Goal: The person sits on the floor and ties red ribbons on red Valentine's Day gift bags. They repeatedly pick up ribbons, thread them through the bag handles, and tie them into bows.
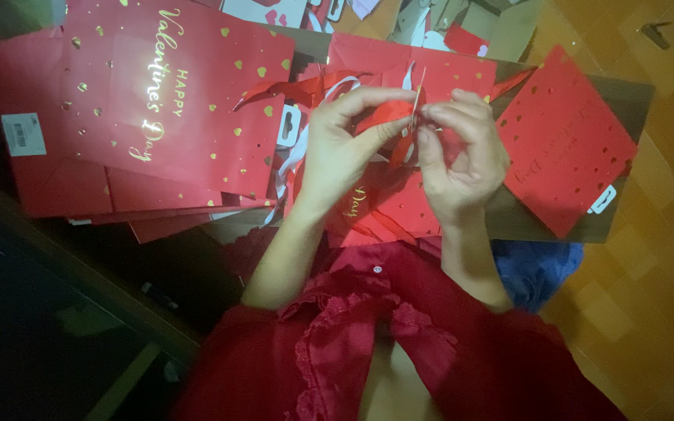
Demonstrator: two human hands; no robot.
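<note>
Hands pinching a red ribbon above a flat red gift bag.

The left hand [337, 148] and right hand [462, 156] meet at the fingertips, both closed on one thin strip of red ribbon [406, 129] held upright between them, just over the bag [388, 206] lying in front of the person. The ribbon's lower end is hidden behind the fingers, so whether it is already threaded through the bag cannot be told. A stack of similar bags [157, 101] lies to the left with white tags and ribbons showing, which looks like finished work; another bag [563, 148] lies face down on the right, on a dark sheet, apparently waiting. The work seems midway.
</note>
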